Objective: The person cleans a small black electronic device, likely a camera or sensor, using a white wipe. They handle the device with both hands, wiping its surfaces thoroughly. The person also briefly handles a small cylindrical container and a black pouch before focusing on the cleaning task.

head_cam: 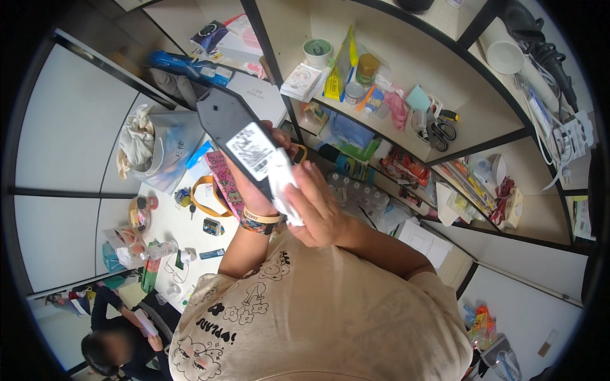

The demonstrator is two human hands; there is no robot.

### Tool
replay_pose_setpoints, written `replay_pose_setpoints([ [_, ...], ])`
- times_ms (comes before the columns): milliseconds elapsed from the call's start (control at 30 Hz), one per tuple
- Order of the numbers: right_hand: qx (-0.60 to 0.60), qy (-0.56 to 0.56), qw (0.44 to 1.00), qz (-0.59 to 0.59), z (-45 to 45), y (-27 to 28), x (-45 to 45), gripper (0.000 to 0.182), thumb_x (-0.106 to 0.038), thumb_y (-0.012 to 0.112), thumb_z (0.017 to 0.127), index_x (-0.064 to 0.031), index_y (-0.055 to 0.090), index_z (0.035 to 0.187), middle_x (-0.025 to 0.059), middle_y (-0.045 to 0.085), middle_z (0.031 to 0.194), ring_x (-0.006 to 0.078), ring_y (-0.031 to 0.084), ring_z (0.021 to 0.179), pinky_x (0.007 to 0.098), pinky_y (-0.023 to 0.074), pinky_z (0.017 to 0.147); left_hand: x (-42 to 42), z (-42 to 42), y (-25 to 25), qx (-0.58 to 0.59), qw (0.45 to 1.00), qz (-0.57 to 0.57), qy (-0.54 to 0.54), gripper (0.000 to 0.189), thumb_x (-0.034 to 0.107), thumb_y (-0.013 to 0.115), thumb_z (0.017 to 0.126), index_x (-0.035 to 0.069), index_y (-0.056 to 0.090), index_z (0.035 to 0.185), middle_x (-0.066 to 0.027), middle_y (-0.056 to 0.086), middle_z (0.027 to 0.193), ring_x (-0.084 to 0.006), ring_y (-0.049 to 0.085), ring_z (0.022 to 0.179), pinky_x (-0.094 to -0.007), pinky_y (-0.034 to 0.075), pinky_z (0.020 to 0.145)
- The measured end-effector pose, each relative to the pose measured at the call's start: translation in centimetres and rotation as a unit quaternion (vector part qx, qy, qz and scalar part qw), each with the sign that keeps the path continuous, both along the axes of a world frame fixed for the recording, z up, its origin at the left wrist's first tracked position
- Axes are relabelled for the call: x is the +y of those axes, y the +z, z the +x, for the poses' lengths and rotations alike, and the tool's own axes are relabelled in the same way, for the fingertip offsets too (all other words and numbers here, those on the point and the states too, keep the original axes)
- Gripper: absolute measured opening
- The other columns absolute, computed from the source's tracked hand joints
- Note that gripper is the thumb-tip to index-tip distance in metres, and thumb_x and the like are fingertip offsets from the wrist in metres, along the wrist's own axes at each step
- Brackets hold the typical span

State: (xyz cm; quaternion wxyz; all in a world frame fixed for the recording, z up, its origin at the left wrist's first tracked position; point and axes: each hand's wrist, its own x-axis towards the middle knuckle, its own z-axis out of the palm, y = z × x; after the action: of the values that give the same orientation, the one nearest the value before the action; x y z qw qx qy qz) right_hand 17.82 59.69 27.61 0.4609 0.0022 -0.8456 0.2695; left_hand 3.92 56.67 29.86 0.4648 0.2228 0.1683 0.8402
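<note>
My left hand [252, 194] grips a long dark grey plastic device [228, 114] from beneath, its fingers showing past the far edge. The device's end is angled, and a white label [251, 146] with print and a code is stuck on its upward face. In my right hand [317, 207] is a crumpled white tissue or cloth [284, 188], pressed against the device's near end and partly covering it. A patterned wristband [255, 225] circles my left wrist.
A white table [164, 238] holds a yellow strap [194, 193], a pink patterned item [228, 188], a bottle [162, 250] and glasses [176, 272]. Beside it stands a stuffed plastic bag [167, 157]. Shelves [295, 19] hold scissors [442, 133] and jars. Another person [119, 328] sits lower left.
</note>
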Motion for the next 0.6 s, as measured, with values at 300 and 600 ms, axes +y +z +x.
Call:
replay_pose_setpoints([
  [300, -0.083, -0.102, 0.991, 0.037, -0.7, 3.6, 0.8, 0.07, -0.039, 0.052, 0.088, 0.0085, 0.036, 0.138, 0.0314, 0.031, 0.144, 0.0467, 0.029, 0.135, 0.0544, 0.0232, 0.11, -1.8, 1.9, -2.6, 0.08, 0.987, -0.137, 0.027, 0.051, 0.041, 0.044, 0.097, 0.0, 0.048, 0.127, -0.0121, 0.058, 0.122, -0.0196, 0.056, 0.11, -0.0331, 0.045, 0.094],
  [600, -0.098, -0.021, 0.995, -0.017, -1.6, 5.9, 3.8, 0.075, -0.04, 0.04, 0.097, 0.0146, 0.015, 0.142, 0.0378, 0.012, 0.147, 0.052, 0.016, 0.138, 0.0499, 0.0157, 0.114, -1.3, 3.3, -2.9, 0.172, 0.957, -0.164, 0.164, 0.055, 0.041, 0.044, 0.098, -0.001, 0.04, 0.134, -0.0123, 0.054, 0.128, -0.0193, 0.054, 0.114, -0.0332, 0.041, 0.098],
])
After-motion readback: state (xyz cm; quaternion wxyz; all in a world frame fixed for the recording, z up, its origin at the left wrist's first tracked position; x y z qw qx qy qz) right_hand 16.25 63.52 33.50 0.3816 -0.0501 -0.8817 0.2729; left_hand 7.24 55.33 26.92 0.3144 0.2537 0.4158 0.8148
